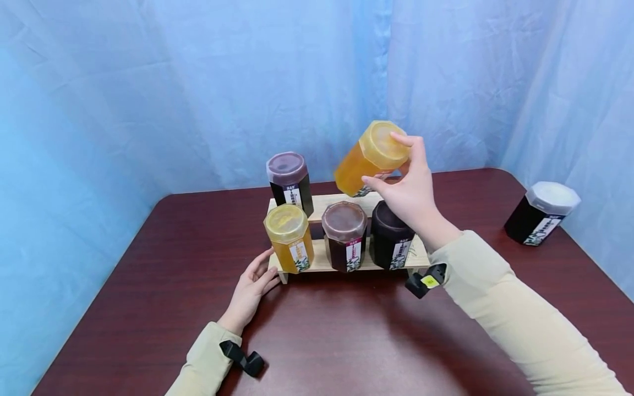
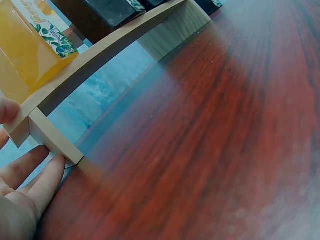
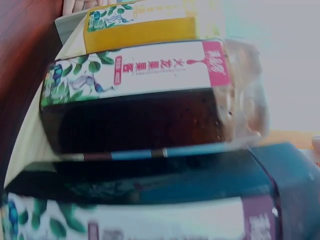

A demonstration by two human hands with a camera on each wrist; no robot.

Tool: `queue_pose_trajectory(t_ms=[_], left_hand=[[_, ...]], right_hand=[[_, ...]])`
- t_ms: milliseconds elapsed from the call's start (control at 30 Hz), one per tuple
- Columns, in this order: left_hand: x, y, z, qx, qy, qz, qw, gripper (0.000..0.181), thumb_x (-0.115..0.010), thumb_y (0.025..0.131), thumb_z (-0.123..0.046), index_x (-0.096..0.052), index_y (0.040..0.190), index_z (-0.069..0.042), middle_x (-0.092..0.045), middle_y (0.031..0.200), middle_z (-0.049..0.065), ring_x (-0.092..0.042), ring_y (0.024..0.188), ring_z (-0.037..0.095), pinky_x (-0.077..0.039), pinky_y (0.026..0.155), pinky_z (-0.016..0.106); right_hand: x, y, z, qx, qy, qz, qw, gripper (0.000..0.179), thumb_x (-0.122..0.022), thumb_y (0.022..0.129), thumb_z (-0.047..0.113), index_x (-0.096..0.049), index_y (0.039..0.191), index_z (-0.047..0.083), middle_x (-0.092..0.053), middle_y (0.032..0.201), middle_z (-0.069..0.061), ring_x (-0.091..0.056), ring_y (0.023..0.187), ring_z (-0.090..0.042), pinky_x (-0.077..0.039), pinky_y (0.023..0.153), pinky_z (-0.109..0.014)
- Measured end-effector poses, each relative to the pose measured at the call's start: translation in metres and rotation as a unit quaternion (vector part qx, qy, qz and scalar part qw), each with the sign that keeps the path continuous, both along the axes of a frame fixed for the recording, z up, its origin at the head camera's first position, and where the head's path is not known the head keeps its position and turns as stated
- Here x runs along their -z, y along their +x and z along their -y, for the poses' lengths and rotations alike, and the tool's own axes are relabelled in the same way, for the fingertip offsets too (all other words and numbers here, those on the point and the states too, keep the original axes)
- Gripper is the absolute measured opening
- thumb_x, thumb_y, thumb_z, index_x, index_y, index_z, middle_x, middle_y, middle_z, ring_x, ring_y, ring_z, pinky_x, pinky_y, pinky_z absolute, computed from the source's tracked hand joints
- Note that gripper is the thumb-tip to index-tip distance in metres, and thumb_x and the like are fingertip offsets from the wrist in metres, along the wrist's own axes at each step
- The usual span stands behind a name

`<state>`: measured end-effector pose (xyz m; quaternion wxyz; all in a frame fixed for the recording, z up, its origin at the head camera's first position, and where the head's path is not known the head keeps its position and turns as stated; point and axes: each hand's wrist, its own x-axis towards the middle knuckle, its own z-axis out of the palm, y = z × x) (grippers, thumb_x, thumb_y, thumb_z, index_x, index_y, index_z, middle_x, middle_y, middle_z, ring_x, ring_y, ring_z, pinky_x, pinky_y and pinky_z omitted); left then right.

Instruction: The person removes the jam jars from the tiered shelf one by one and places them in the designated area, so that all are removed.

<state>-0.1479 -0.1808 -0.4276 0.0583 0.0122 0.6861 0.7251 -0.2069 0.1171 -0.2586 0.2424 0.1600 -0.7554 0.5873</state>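
My right hand (image 1: 413,192) holds a tilted jar of orange-yellow contents (image 1: 364,159) by its lid end, thumb and fingers on either side. The jar hangs above the upper tier of a two-tier wooden rack (image 1: 322,264). At the rack's left end my left hand (image 1: 255,283) grips the lower board's corner, with fingertips (image 2: 55,167) at its leg. Across the lower tier stand a yellow jar (image 1: 289,236), a dark red-labelled jar (image 3: 135,120) and a very dark jar (image 1: 388,242). A purple-lidded jar (image 1: 291,184) stands on the upper tier's left.
A dark jar with a whitish lid (image 1: 542,212) sits near the right edge of the dark red wooden table (image 1: 163,264). Pale blue curtains (image 1: 223,93) hang behind and at both sides. My right forearm (image 1: 525,319) reaches across the table's right part.
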Motion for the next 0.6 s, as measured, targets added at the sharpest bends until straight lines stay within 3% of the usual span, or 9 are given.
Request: queue_pose_trajectory(t_ms=[200, 600], left_hand=[[0.000, 0.001, 0.001, -0.006, -0.002, 0.001, 1.0000, 0.053, -0.053, 0.096, -0.012, -0.034, 0.146, -0.012, -0.022, 0.155, 0.014, -0.036, 0.135, 0.027, -0.047, 0.097, 0.034], [-0.001, 0.003, 0.002, -0.010, -0.005, 0.002, 0.9999, 0.052, -0.053, 0.097, -0.012, -0.034, 0.145, -0.012, -0.025, 0.154, 0.014, -0.038, 0.132, 0.028, -0.048, 0.096, 0.035]], right_hand=[[0.001, 0.006, -0.015, 0.016, -0.014, -0.015, 0.9997, 0.075, -0.074, 0.073, -0.010, -0.033, 0.134, 0.006, -0.048, 0.106, 0.005, -0.058, 0.071, -0.006, -0.053, 0.067, -0.015], [0.015, 0.016, -0.050, 0.072, 0.003, -0.051, 0.9961, 0.076, -0.074, 0.069, -0.015, -0.039, 0.132, 0.010, -0.047, 0.110, 0.014, -0.059, 0.069, 0.003, -0.051, 0.067, -0.010]])
